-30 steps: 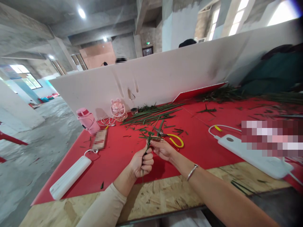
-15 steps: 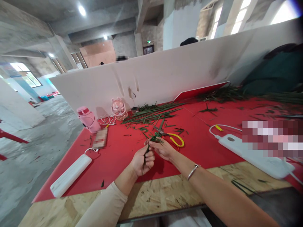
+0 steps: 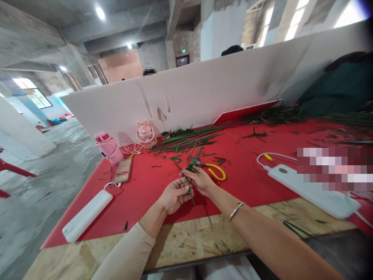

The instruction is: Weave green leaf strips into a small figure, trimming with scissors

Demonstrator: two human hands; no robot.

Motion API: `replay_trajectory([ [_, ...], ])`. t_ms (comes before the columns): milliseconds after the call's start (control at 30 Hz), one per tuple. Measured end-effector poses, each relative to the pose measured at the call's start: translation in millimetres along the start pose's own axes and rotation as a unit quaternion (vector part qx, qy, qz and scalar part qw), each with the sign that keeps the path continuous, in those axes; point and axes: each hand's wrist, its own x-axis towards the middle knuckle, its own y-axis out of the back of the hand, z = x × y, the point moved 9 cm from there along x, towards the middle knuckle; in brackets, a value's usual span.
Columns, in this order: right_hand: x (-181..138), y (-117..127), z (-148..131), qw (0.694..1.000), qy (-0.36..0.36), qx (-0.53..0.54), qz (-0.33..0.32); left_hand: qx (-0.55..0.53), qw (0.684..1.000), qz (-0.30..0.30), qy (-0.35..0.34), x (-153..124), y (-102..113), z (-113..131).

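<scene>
Between my hands, above the red table cover, is a small bunch of green leaf strips (image 3: 192, 168). My right hand (image 3: 199, 179) pinches this bunch, and its fingers partly hide it. My left hand (image 3: 176, 194) grips a long thin strip (image 3: 191, 191) that hangs down from the bunch toward the table's near edge. Just beyond my right hand lie scissors with yellow handles (image 3: 217, 171), their blades pointing away to the left among leaf cuttings. Several long green strips (image 3: 186, 142) are piled farther back.
A pink bottle (image 3: 108, 147) and a pink bear-shaped cup (image 3: 145, 134) stand at the back left. White power banks lie left (image 3: 87, 216) and right (image 3: 309, 190) with cables. A white partition (image 3: 186, 93) runs along the back. More leaves (image 3: 274, 114) lie at the far right.
My left hand has turned and loosened from its closer grip, and the thin strip now slants down to the right instead of hanging down along the left palm. My right hand stays nearly in place.
</scene>
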Motion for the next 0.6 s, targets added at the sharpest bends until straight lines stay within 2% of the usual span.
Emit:
replay_trajectory([
  [67, 0, 0, 1, 1.0, -0.004, -0.001, -0.017, -0.007, 1.0, -0.009, 0.019, -2, -2, -3],
  [200, -5, -12, 6, 0.995, -0.034, -0.004, -0.092, 0.012, 0.998, -0.017, 0.064, -5, -3, -14],
  [267, -8, -21, 10, 0.989, -0.066, 0.017, -0.129, 0.015, 0.999, 0.001, 0.038, -2, 0, -11],
  [333, -10, -25, 13, 0.986, -0.084, 0.03, -0.142, 0.008, 0.999, 0.044, -0.026, 3, 8, 0],
  [400, -8, -22, 14, 0.989, -0.083, 0.005, -0.123, 0.004, 0.992, 0.088, -0.093, 6, 20, 13],
  [500, -4, -8, 9, 0.99, -0.034, -0.127, -0.059, 0.021, 0.979, 0.126, -0.158, 11, 36, 29],
  [600, -5, -4, -6, 0.954, 0.062, -0.292, -0.016, 0.025, 0.976, 0.134, -0.17, 14, 49, 37],
])
